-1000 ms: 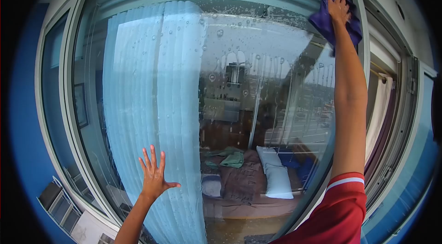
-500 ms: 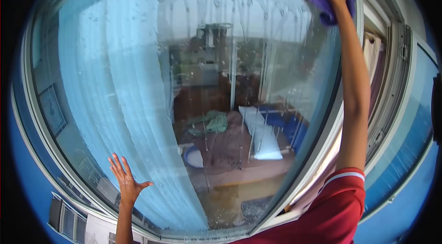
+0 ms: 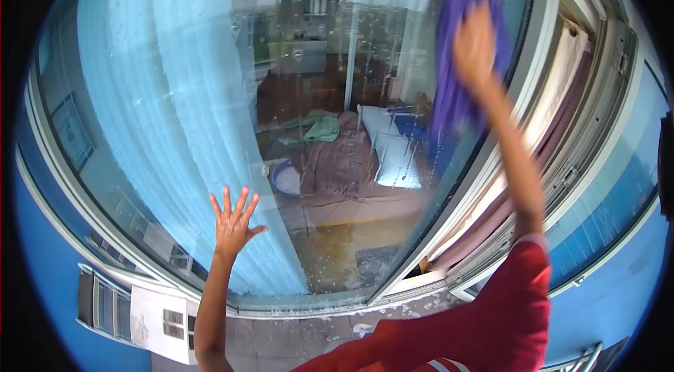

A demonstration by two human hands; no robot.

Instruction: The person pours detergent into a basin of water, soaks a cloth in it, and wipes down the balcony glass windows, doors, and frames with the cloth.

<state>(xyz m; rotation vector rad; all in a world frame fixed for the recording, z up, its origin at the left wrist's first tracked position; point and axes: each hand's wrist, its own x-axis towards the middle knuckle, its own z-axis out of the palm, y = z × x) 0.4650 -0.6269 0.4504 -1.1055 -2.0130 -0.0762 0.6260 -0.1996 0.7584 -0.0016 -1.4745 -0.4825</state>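
My right hand [image 3: 474, 45] presses a purple cloth [image 3: 449, 91] to the upper right part of a large window pane [image 3: 393, 84]. Cloth and hand are smeared by motion, though the fingers look closed over the fabric. Lower left, my left hand [image 3: 235, 224] has its fingers spread and nothing in them. It is at the glass in front of a light blue curtain [image 3: 168, 91]; whether the palm touches cannot be made out. Water drops and streaks mark the glass, most clearly near the top.
A pale window frame [image 3: 484, 161] borders the pane, with a gap and a beige curtain [image 3: 562, 77] to the right. Behind the glass are a bed [image 3: 337, 161] with pillows and a blue basin [image 3: 284, 177]. Wet grey tiles [image 3: 295, 337] lie below.
My right hand has brought the purple cloth down and left from the pane's top right corner. My left hand has shifted up and right in view. The camera view has tilted lower.
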